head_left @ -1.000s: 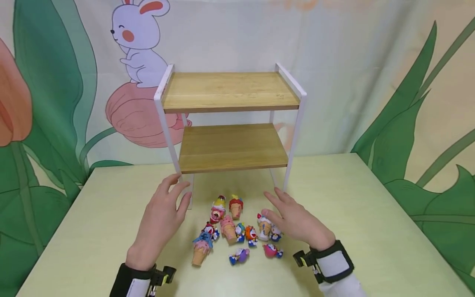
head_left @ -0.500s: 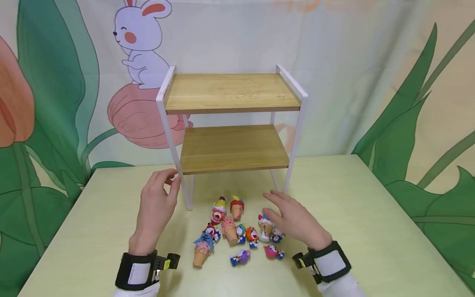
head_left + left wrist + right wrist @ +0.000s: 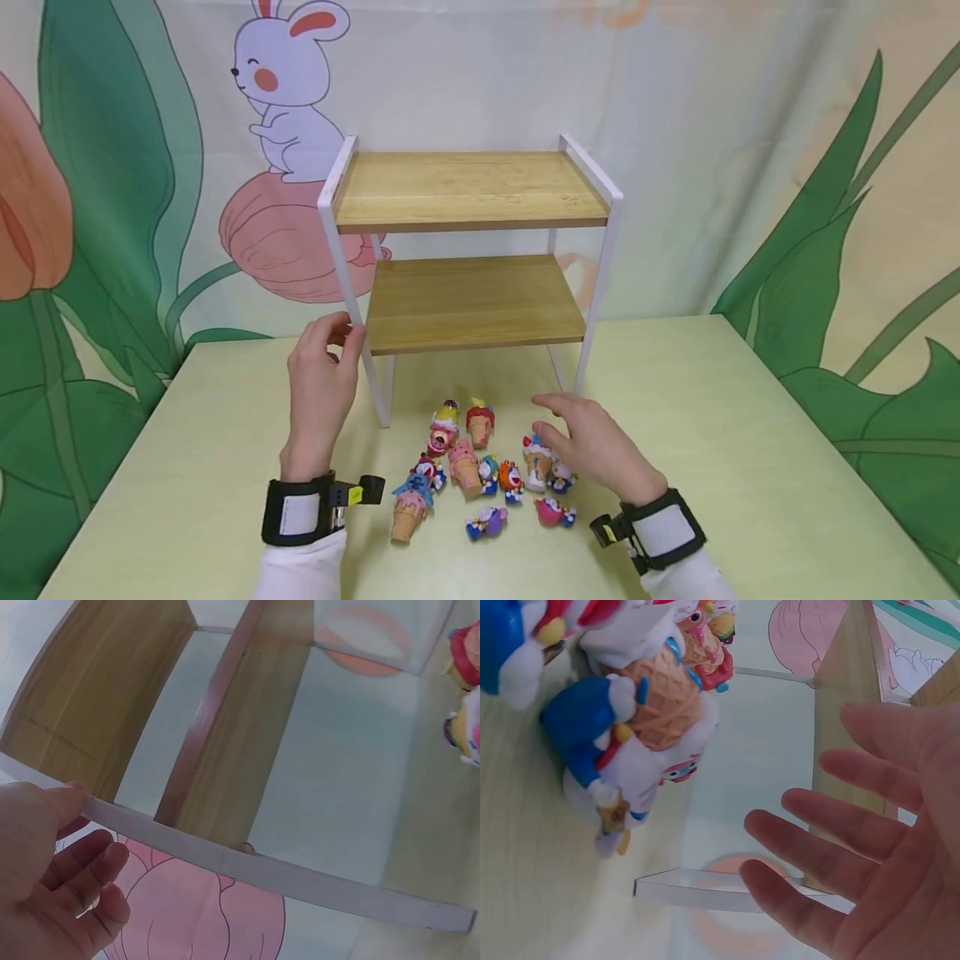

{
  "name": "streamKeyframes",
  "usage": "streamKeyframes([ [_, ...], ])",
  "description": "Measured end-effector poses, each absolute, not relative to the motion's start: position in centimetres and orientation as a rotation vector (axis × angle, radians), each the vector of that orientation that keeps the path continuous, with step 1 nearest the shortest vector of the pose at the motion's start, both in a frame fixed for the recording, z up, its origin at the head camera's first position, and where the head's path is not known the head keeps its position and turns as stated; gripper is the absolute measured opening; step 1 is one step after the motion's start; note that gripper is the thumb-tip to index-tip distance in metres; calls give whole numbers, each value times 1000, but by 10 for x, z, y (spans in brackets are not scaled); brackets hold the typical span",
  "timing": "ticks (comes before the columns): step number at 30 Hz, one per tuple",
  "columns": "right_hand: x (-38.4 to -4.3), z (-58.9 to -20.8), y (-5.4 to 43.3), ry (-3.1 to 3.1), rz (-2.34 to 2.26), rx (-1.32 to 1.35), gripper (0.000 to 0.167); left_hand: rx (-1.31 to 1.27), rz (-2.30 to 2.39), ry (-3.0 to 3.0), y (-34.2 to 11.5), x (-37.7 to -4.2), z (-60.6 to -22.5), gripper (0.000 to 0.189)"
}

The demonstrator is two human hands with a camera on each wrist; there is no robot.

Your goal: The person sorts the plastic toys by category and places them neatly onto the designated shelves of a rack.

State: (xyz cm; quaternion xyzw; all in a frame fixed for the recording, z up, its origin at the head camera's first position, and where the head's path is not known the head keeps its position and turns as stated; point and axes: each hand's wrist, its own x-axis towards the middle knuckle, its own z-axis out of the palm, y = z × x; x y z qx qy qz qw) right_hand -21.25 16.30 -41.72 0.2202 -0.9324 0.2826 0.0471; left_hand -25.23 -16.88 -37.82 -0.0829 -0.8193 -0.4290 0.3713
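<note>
My left hand (image 3: 321, 387) is at the left front post of a two-tier wooden shelf (image 3: 472, 190) with a white frame. In the left wrist view its thumb touches or nearly touches the white post (image 3: 247, 871), while the other fingers bend loosely beside it. My right hand (image 3: 603, 446) hovers beside a group of small toy figures, its fingers spread and holding nothing. Nearest it are an ice-cream cone figure (image 3: 537, 467) and a blue-and-white figure (image 3: 562, 477). Left in the group lies a pink-and-blue cone figure (image 3: 408, 512).
More figures lie in front of the shelf, among them a pink cone (image 3: 465, 471), an orange figure (image 3: 512, 479), a purple one (image 3: 489, 522) and a red-pink one (image 3: 553, 512). A pale yellow table (image 3: 720, 417) carries everything. A printed curtain (image 3: 697, 150) hangs behind.
My left hand has moved up along the left post, with its fingers bending more. The right hand has hardly moved. The figures and shelf stay in place; the view shifts slightly.
</note>
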Motion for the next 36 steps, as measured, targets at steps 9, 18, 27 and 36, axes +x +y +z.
streamKeyframes([
  [9, -218, -429, 164, -2870, 897, 627, 37, -183, -1158, -2108, -169, -253, -370, 23],
  [18, -224, -448, 163, -2921, 947, 550, 38, -134, -1177, -2149, -164, -250, -367, 24],
  [27, -226, -455, 158, -2981, 964, 487, 42, -68, -1142, -2141, -159, -244, -369, 25],
  [36, -226, -457, 155, -3022, 870, 550, 28, -84, -1075, -2167, -157, -244, -373, 23],
])
